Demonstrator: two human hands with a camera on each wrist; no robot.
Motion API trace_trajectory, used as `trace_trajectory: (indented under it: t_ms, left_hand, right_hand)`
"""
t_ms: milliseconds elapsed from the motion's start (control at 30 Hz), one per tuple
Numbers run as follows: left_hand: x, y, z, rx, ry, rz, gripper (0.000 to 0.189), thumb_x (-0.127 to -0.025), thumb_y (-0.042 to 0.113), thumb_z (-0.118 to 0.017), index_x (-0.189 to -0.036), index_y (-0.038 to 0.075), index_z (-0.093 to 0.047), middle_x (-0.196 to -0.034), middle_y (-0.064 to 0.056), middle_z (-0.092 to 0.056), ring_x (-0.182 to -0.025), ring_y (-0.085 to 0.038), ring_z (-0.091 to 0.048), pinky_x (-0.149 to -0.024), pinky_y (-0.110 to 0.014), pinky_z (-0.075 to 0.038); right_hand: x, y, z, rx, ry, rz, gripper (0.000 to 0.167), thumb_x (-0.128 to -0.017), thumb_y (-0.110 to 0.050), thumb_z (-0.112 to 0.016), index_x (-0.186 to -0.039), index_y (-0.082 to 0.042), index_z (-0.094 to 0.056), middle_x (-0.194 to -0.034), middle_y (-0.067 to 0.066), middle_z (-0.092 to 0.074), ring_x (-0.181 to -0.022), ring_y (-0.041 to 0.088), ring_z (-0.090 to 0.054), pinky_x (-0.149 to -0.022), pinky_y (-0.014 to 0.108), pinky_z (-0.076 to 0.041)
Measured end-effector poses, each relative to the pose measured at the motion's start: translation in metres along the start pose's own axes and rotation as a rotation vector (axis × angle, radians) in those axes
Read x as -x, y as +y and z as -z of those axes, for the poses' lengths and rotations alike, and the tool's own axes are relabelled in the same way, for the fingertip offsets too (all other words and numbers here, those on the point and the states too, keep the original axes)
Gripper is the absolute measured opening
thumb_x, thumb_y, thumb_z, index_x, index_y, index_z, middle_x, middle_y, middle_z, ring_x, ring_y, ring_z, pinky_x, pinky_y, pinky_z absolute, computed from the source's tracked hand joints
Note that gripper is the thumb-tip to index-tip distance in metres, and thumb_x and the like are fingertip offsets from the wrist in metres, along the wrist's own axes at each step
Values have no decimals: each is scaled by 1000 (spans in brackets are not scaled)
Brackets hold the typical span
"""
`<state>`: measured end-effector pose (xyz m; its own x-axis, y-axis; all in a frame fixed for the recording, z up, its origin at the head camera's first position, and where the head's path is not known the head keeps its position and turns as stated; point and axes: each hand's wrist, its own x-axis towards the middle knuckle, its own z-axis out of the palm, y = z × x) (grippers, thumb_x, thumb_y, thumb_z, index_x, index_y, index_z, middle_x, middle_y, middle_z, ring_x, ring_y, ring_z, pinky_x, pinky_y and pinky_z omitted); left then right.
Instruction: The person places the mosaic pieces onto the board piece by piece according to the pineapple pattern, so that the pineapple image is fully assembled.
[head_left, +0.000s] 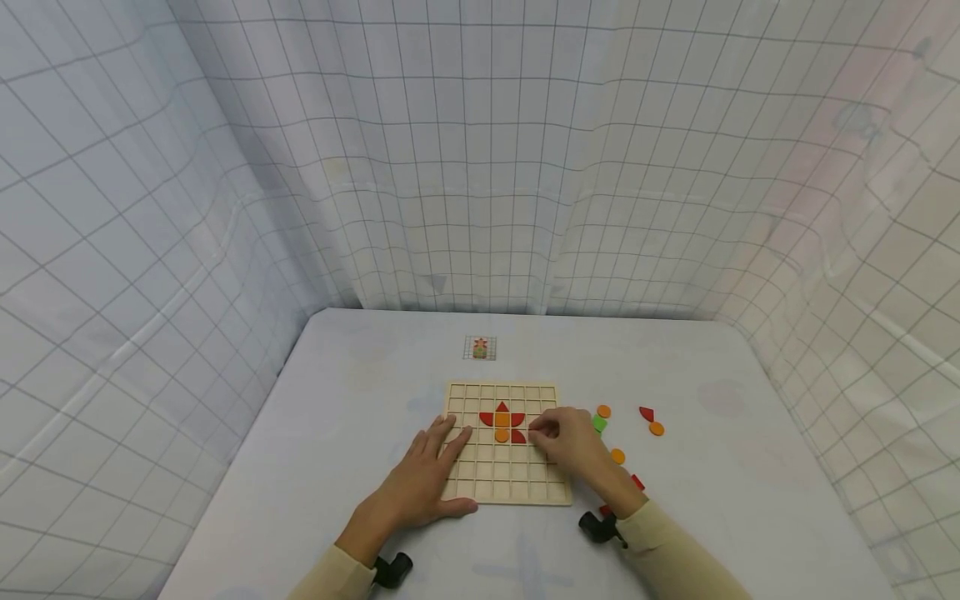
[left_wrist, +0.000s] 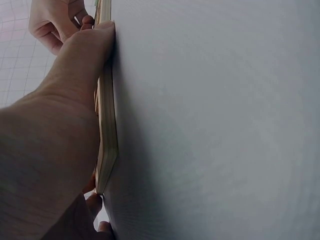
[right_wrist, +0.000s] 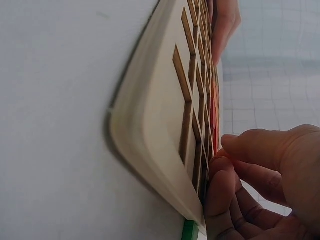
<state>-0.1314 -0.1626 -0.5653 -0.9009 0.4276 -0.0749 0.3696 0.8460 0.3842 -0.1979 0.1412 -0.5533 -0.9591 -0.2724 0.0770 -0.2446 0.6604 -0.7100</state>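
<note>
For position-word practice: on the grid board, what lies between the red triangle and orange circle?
An orange square lies between the red triangle and orange circle, in the head view.

Legible lettering, numerals, brands and signs are absent from the wooden grid board (head_left: 485, 472), coloured pieces (head_left: 502, 419) and checked curtain (head_left: 480, 167), the small card's (head_left: 480, 348) print being too fine to read.

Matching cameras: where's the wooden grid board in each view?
Head: wooden grid board, lower centre.
Left wrist: board edge-on, left of centre, running down from the top.
Right wrist: board mid-frame, one corner nearest.
Shared landmark: right hand, visible in all three.
</note>
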Motion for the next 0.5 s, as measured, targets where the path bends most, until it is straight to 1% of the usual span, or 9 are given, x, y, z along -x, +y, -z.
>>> trace_trajectory:
  t_ms: [233, 367, 500]
  left_hand:
    - [0, -1, -1, 1, 6, -10, 119, -95, 71, -90, -184, 13, -36, -193, -24, -24, -182, -49, -21, -143, -71, -30]
    - [0, -1, -1, -4, 7, -11, 119, -95, 71, -90, -184, 13, -36, -193, -24, -24, -182, -49, -22, -143, -71, -31]
    - [0, 0, -1, -8, 10, -12, 119, -94, 71, -90, -184, 12, -36, -193, -24, -25, -182, -49, -22, -143, -70, -31]
  right_hand:
    - [0, 6, 5, 19, 10, -9, 8, -100, -13, -92, -106, -7, -90, -89, -4, -80, -78, 6, -65, -71, 21, -57]
    - [1, 10, 12, 30, 24, -26, 8, -102, -13, -90, -107, -7, -90, -91, -3, -80, -80, 7, -65, -74, 23, -57]
    - [2, 14, 22, 52, 50, -12, 5, -102, -10, -90, -107, -8, -90, -93, 0, -82, -81, 7, -67, -74, 23, -58]
